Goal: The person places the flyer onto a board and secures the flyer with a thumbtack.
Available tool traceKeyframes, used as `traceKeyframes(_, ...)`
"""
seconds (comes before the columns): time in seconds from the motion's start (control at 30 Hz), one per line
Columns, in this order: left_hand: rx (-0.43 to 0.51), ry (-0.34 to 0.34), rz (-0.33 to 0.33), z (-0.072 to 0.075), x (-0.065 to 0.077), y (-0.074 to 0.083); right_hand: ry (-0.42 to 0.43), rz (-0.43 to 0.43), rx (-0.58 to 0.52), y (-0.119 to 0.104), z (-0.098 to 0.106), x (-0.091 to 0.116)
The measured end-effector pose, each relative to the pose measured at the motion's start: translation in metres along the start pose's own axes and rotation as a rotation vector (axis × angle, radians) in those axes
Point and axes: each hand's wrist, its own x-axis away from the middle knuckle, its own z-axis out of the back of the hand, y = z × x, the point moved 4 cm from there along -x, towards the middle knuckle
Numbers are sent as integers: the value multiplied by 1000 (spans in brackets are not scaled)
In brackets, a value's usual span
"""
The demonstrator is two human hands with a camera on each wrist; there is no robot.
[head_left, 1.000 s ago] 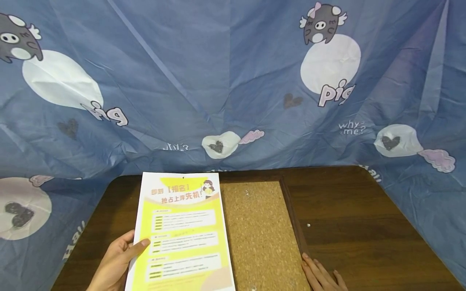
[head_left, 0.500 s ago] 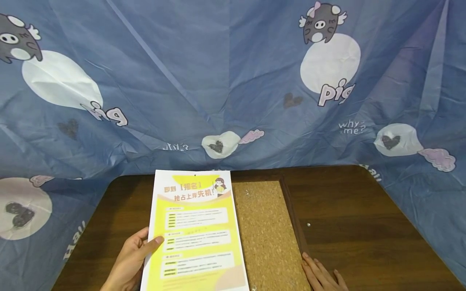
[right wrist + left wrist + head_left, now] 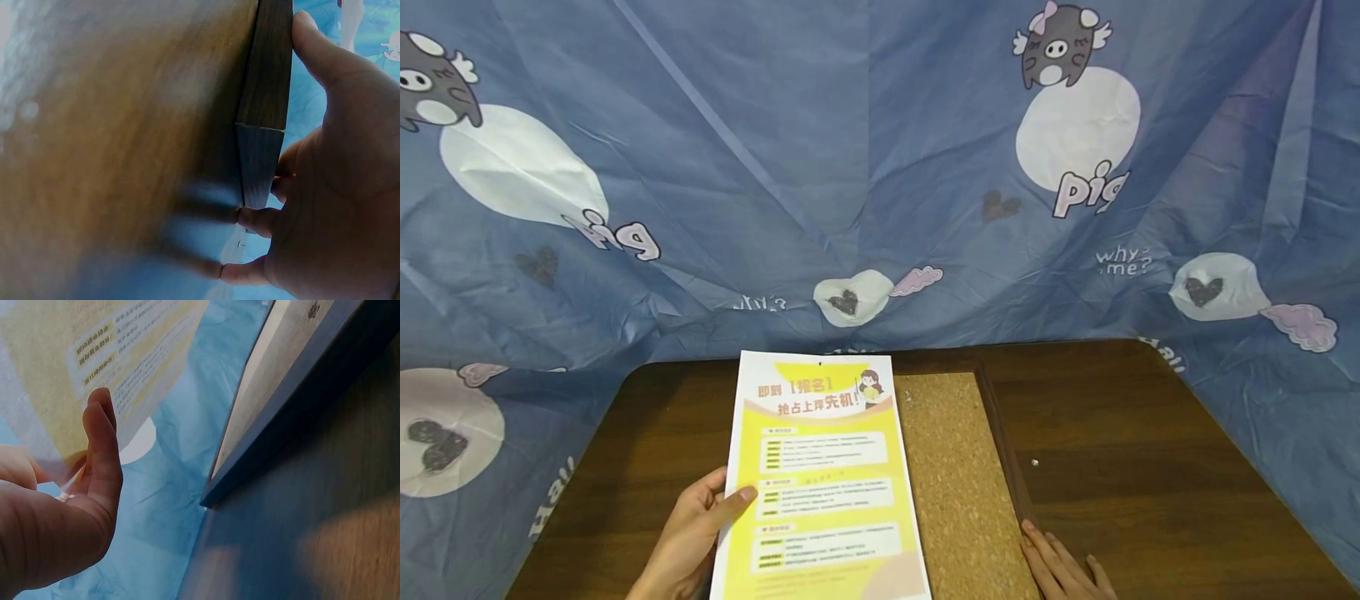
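My left hand [image 3: 688, 529] pinches the left edge of a yellow and white printed poster [image 3: 820, 500], thumb on the printed face. In the left wrist view the poster [image 3: 119, 356] stands up off the table, apart from the board. It overlaps the left part of a framed cork board [image 3: 966, 475] in the head view, hiding that side. My right hand [image 3: 1063, 567] rests at the board's near right corner, fingers fairly straight along the outside of the dark wooden frame [image 3: 265, 69]. In the right wrist view its fingertips [image 3: 232, 271] touch the tabletop and its thumb lies beside the frame.
A dark wooden table [image 3: 1157, 467] carries the board. One small whitish bit [image 3: 1035, 462] lies on it right of the frame. A small clear shiny piece [image 3: 908, 397] sits near the cork's top. Behind hangs a blue cloth [image 3: 745, 192] printed with pigs.
The left hand and poster have moved to the right, covering more of the cork board. The right hand has stayed at the frame.
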Motion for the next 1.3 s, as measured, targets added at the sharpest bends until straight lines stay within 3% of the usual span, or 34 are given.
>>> traceKeyframes(0.27,-17,-46,-14,-13,-6,-5,-37,-21,-32,0,0,-1)
traceKeyframes(0.7,-25,-85,-18,-29,-12,-8,-28,-26,-15,0,0,0)
traceKeyframes(1.3,63,-106,2,-52,-21,-14,29,17,14,1,0,1)
